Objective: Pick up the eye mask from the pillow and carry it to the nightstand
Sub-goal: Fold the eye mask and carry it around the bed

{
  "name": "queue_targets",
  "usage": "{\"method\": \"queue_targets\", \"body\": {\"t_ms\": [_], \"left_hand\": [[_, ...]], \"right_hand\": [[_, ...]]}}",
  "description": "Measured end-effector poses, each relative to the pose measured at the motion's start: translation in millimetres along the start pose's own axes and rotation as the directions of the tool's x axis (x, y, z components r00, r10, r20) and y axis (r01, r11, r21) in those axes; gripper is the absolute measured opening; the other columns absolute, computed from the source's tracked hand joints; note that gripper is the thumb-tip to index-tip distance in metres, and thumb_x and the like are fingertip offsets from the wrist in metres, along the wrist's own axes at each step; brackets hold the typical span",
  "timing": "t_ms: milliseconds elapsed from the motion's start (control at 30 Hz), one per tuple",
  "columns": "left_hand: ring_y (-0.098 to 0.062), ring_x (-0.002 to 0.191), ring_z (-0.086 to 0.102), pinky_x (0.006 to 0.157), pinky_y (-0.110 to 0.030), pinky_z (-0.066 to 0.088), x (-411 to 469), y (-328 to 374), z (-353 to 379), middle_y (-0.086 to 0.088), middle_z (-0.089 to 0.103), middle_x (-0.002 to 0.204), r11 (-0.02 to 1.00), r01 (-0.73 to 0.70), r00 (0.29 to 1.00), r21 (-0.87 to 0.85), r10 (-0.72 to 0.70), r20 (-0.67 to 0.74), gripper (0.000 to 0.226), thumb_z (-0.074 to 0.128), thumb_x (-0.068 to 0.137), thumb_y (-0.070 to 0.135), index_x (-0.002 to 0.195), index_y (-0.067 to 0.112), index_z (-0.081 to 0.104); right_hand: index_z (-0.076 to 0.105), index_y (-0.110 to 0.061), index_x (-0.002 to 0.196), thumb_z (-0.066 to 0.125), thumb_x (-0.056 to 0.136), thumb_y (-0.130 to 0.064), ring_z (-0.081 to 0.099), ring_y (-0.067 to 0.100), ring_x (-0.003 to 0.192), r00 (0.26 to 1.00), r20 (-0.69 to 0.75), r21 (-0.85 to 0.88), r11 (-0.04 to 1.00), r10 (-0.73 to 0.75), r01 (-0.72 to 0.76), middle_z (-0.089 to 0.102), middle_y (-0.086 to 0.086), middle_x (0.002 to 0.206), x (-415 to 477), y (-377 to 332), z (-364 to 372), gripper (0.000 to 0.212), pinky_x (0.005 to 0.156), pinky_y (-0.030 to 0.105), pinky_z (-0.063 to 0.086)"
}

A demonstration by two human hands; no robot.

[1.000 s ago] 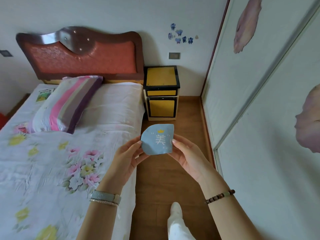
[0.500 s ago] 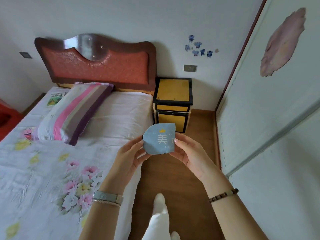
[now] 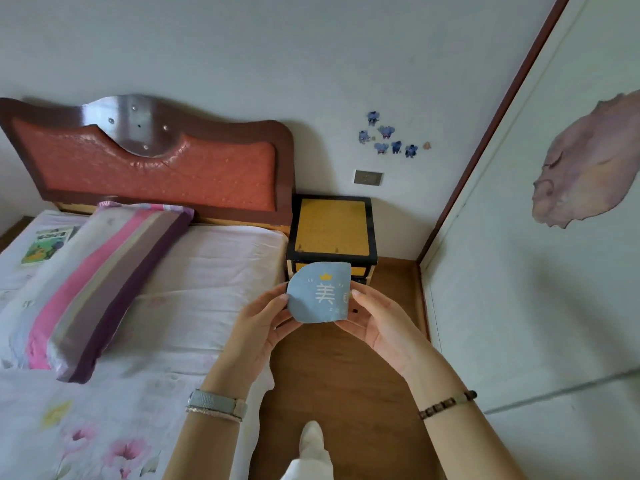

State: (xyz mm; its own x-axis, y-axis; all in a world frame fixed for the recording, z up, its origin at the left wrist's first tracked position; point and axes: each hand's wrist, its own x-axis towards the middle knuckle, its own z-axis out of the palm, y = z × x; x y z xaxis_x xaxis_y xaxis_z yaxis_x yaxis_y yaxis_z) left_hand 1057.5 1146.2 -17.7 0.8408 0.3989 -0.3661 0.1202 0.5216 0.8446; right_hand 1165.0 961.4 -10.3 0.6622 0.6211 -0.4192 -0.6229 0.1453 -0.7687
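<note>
2 hands hold the blue eye mask (image 3: 319, 293) up in the air above the wooden floor (image 3: 349, 368), just in front of the yellow nightstand (image 3: 332, 227). The left hand (image 3: 259, 327) pinches its left edge, thumb on the front, wrist bent upward. The right hand (image 3: 381, 322) pinches the right edge, palm turned inward. The striped pillow (image 3: 100, 275) lies on the bed (image 3: 194, 282), well apart on the left.
</note>
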Motion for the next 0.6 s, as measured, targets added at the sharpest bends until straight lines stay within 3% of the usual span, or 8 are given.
{"method": "queue_targets", "body": {"t_ms": [300,500,600], "left_hand": [[-0.021,0.095,0.074,0.07,-0.028,0.06,104.7,38.8,-4.5,-0.012,0.07,0.116,0.998,0.038,0.999,0.055,-0.038,0.004,0.026,0.047,0.101,0.006,0.121,0.007,0.063],[-0.021,0.098,0.073,0.072,-0.027,0.06,158.8,42.5,-6.1,-0.012,0.069,0.119,0.994,0.06,0.997,0.089,-0.056,-0.047,0.03,0.046,0.101,0.008,0.128,0.006,0.059],[-0.019,0.096,0.074,0.073,-0.028,0.06,191.3,44.3,-4.5,-0.006,0.074,0.11,0.995,0.072,0.996,0.075,-0.067,-0.06,0.03,0.046,0.101,0.007,0.128,0.007,0.059]], "right_hand": [[0.061,-0.014,0.134,0.054,0.101,-0.018,0.071,0.03,0.109,0.999,-0.004,0.044,0.998,0.042,-0.042,0.071,0.02,0.123,95.9,-42.5,4.1,0.034,0.087,0.038,0.06],[0.061,-0.014,0.133,0.052,0.101,-0.016,0.071,0.03,0.109,0.996,-0.022,-0.006,0.996,0.086,-0.087,0.07,0.016,0.126,156.7,-57.1,2.0,0.033,0.086,0.036,0.061],[0.06,-0.015,0.135,0.052,0.101,-0.015,0.071,0.031,0.108,0.993,-0.033,-0.014,0.993,0.115,-0.116,0.07,0.016,0.126,191.7,-67.5,-3.8,0.034,0.085,0.036,0.061]]}}
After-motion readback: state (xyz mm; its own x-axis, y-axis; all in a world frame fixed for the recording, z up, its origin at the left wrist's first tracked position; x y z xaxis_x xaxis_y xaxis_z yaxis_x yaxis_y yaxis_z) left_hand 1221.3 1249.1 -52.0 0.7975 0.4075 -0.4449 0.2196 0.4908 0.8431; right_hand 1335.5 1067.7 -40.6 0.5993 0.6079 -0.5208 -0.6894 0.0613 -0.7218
